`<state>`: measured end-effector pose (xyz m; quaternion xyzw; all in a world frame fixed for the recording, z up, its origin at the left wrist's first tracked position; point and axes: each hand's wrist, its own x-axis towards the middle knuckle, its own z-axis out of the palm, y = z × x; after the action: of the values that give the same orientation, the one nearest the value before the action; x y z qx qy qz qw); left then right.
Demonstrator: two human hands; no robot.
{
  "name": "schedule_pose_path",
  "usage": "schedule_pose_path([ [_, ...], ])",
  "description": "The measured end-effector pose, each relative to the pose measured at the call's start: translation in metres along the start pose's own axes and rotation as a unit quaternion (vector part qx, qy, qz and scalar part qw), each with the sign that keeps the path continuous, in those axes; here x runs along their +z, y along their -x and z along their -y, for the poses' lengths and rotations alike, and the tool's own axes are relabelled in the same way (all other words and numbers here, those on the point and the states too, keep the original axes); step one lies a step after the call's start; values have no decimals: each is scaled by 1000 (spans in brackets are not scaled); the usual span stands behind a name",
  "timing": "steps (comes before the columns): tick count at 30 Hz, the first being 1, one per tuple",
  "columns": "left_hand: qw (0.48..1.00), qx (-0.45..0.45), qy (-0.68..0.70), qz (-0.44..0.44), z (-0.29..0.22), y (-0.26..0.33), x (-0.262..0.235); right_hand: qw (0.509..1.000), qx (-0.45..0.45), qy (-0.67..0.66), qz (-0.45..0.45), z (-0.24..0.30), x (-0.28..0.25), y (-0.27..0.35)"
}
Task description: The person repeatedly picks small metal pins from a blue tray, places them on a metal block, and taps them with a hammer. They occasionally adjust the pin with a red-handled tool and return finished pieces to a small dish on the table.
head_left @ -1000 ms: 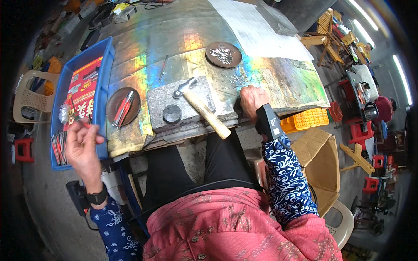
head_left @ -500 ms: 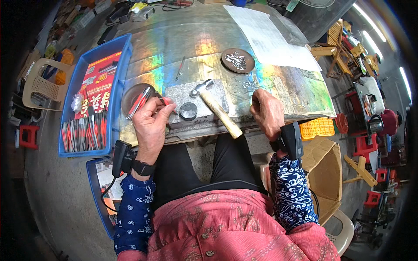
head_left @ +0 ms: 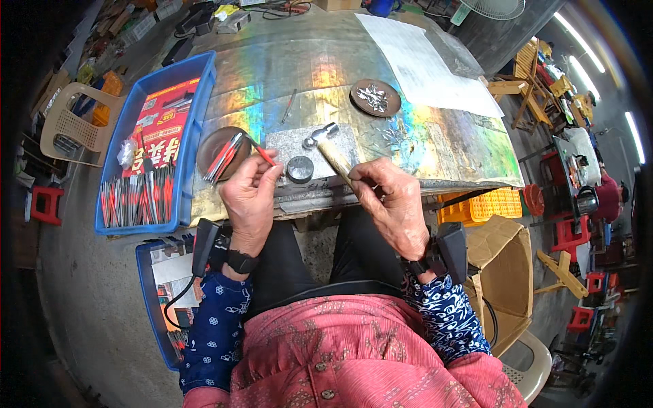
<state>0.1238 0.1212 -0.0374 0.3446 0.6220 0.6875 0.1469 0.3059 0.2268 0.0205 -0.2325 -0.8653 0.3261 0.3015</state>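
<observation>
Head view is showing us sitting at the iridescent metal surface (head_left: 435,129), and we are pinching a thin red-handled tool (head_left: 264,154) in our left hand (head_left: 249,197), its grip closing tightly around the lower end while the tip is pointing up toward the grey stone slab (head_left: 309,144). Our right hand (head_left: 391,204) is curling near the wooden handle of the hammer (head_left: 331,151), which is lying across the slab; we cannot tell whether that grip is actually closing on the handle or on some small piece beneath the fingers.

We are judging that the slim tool could slip sideways if the pinch loosens, knocking the small round tin (head_left: 300,168) just beside it off the slab's edge. The hammer, lying close to the surface's near edge, could roll toward our lap if we nudge it.

We are struggling to make out what is lying in the brown dish (head_left: 375,97) farther back, or in the brown dish (head_left: 212,151) of red-and-silver pieces beside the blue tray (head_left: 197,81). Our fingertips are hiding whatever is sitting between them.
</observation>
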Motion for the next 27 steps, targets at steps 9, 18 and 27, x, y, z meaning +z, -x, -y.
schedule_pose_path([
  [9, 931, -196, 296, 81, -33, 20, -10, 994, -56, -94, 8, 24, 25, 7],
  [18, 890, -236, 382, 85, -36, 29, -11, 980, 43, -197, 3, 38, 33, 12],
  [27, 897, -230, 370, 75, -39, 32, -8, 983, 35, -181, -6, 38, 34, 13],
])
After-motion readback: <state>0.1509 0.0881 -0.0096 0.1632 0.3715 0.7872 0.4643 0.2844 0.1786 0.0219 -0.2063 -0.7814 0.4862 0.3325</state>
